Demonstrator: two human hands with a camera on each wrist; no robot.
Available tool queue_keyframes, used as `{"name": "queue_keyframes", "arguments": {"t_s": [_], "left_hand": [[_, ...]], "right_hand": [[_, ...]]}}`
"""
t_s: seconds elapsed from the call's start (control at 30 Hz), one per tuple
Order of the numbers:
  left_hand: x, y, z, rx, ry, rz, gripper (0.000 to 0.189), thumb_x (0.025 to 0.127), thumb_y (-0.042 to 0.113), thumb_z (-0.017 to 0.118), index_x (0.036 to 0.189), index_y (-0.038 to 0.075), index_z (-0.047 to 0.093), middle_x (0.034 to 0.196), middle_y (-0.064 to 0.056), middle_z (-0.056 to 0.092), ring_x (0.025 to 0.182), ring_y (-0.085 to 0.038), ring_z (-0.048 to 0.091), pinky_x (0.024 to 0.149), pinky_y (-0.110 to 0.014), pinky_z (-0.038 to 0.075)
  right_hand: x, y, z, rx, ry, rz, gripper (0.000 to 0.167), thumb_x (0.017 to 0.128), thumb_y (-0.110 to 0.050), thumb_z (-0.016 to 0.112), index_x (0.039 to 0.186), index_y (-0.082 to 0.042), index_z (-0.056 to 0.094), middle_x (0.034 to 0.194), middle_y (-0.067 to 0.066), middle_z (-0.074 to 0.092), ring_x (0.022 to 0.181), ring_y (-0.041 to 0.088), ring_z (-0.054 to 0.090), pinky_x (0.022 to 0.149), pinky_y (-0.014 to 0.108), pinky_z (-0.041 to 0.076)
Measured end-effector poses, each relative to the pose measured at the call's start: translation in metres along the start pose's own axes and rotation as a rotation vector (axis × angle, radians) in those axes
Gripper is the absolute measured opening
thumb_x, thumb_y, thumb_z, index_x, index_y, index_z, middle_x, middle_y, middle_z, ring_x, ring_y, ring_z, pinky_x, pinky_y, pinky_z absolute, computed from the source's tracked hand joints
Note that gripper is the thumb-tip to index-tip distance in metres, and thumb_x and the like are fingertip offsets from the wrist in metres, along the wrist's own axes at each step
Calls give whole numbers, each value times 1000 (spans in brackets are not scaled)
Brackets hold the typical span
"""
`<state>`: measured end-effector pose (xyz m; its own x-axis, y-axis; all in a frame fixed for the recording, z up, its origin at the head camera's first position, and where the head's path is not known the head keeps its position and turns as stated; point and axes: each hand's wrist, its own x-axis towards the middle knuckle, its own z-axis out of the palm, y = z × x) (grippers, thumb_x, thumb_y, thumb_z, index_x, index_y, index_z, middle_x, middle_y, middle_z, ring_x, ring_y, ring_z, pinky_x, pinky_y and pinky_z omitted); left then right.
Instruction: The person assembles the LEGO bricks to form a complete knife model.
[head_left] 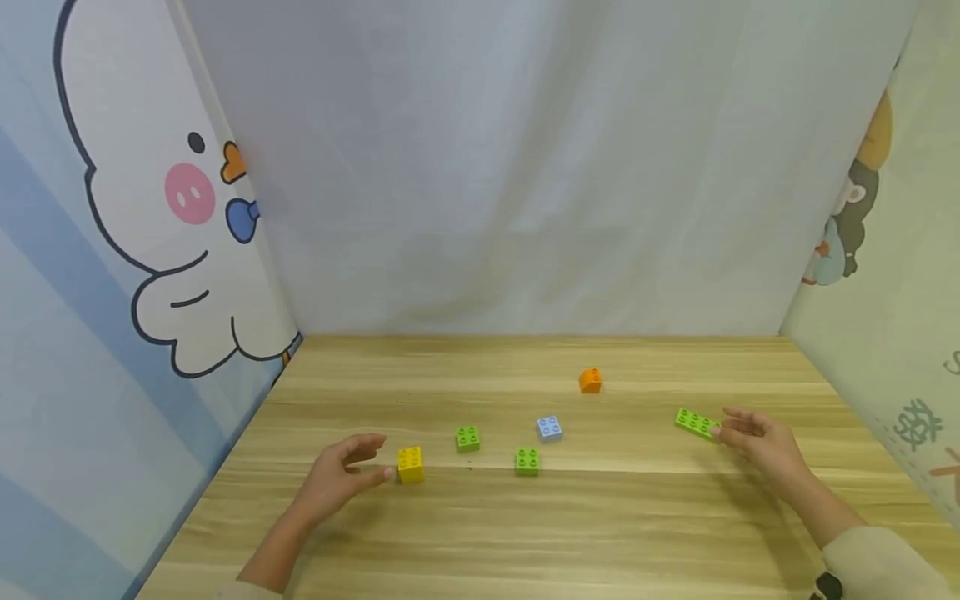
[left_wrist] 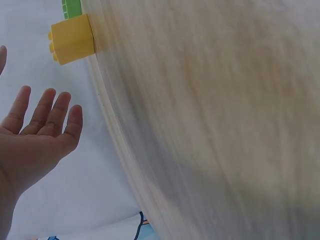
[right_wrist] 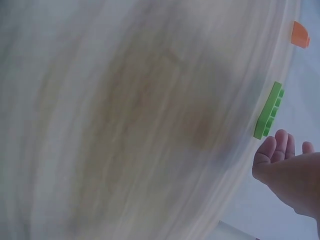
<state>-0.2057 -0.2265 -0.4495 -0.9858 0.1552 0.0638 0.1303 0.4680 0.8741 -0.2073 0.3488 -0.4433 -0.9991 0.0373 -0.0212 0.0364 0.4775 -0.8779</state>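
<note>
My left hand [head_left: 337,471] hovers with fingers spread just left of a yellow block [head_left: 410,465], its thumb tip close to the block's side. In the left wrist view the yellow block [left_wrist: 73,39] stands on the table beyond the loosely extended fingers [left_wrist: 52,117]. On the right, my right hand [head_left: 765,446] is at the near end of a long green block [head_left: 696,422], thumb tip overlapping that end in the head view. The right wrist view has the long green block [right_wrist: 269,111] flat on the table, just past relaxed fingertips [right_wrist: 281,136]. Neither hand grips anything.
Between the hands lie two small green blocks [head_left: 468,439], a light blue block [head_left: 549,429] and, farther back, an orange block [head_left: 591,381] with a curved side. A grey-white curtain [head_left: 525,183] closes off the back of the wooden table [head_left: 480,533]; printed panels flank it.
</note>
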Motion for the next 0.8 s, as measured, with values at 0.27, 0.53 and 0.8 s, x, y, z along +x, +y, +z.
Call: {"name": "queue_keyframes", "arguments": {"t_s": [0.27, 0.53, 0.8], "left_hand": [[5, -3, 3, -127, -52, -30, 55, 78, 17, 77, 125, -1, 54, 126, -22, 52, 114, -38, 49, 89, -43, 45], [4, -5, 4, -154, -101, -67, 58, 77, 16, 77, 126, -3, 52, 127, -23, 51, 113, -38, 50, 90, -43, 44], [12, -6, 5, -134, -157, -67, 60, 77, 18, 77, 127, -4, 51, 126, -23, 51, 112, -37, 50, 91, -44, 43]], "right_hand": [[10, 0, 0, -15, 0, 36, 70, 94, -36, 55, 139, 9, 26, 133, 34, 35, 111, 37, 47, 83, 33, 49], [19, 7, 0, -7, -32, 62, 70, 94, -36, 54, 140, 9, 26, 134, 35, 34, 112, 40, 47, 81, 33, 49], [19, 5, -1, -14, -28, 66, 67, 95, -29, 55, 138, 12, 26, 132, 36, 36, 109, 34, 50, 83, 34, 48]]}}
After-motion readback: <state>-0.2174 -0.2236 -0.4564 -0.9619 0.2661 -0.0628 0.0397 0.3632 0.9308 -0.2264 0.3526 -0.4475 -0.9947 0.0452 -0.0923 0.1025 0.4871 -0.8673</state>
